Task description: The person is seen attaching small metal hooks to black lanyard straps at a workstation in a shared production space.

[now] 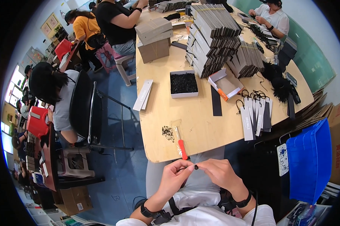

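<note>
Small black piece (196, 167), axis unclear: your left hand (177, 174) and right hand (219, 173) are pinching it between them, off the worktop's (205, 132) near edge.

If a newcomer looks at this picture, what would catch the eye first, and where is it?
Probably the tall stack of grey cards, rising from the far half of the table. Then the bright blue bin at the lower right. At the bottom centre, the left hand and right hand meet at a small black piece.
</note>
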{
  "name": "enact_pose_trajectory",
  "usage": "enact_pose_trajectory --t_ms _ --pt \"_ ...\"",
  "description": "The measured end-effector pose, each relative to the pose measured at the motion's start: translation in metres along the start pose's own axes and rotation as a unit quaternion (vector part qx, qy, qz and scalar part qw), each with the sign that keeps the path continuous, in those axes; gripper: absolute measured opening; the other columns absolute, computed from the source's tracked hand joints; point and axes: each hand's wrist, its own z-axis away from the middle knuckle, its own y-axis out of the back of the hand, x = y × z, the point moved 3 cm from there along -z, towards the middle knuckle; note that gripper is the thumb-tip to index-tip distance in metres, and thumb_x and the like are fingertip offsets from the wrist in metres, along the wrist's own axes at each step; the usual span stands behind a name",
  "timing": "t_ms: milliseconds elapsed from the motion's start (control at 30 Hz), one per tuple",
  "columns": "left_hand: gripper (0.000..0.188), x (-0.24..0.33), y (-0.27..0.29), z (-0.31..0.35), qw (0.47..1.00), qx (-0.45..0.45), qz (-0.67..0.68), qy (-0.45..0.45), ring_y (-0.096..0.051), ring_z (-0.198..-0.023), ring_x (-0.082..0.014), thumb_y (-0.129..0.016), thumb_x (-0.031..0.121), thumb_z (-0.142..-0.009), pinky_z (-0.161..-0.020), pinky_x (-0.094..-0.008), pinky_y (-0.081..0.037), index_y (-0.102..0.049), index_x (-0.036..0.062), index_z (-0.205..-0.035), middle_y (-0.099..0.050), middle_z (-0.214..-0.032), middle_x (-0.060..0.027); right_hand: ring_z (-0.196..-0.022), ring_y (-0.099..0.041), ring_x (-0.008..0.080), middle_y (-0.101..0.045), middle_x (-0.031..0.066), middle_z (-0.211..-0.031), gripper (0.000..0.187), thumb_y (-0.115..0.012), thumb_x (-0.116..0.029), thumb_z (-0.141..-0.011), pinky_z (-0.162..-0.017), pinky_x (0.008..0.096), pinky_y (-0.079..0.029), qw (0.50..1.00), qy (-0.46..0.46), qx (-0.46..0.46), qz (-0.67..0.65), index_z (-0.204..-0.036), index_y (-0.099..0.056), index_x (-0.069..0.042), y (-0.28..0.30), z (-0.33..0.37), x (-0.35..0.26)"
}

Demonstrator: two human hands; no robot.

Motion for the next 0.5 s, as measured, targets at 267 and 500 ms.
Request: enact_pose_trajectory --t_ms 267,500 --pt "0.008 -0.0082 -0.0038 -0.0007 1.0 0.022 0.011 -0.016 -0.052 -0.075 -0.0008 -0.063 0.005 -0.09 -0.067 -0.0155 -0.041 -0.063 -0.001 -0.094 -0.061 -0.083 0.0023 -0.066 -0.066 0.023 -0.064 0.0091 -0.078 0.024 -0.066 0.002 -0.072 -0.056 0.0315 -0.053 0.996 0.04 0.015 0.076 -0.095 -0.063 -0.001 -0.0024 -0.0001 -0.003" --pt "0.008 -0.006 -0.0089 -0.0012 0.999 0.015 -0.036 -0.034 -0.048 -0.069 0.0021 -0.062 0.005 -0.091 -0.059 -0.0122 -0.036 -0.061 -0.0012 -0.096 -0.058 -0.08 0.004 -0.064 -0.061 0.0217 -0.057 0.0061 -0.072 0.018 -0.067 0.001 -0.072 -0.052 0.032 -0.049 0.995 0.03 0.003 0.095 -0.088 -0.059 -0.003 -0.0003 -0.0036 -0.0009"
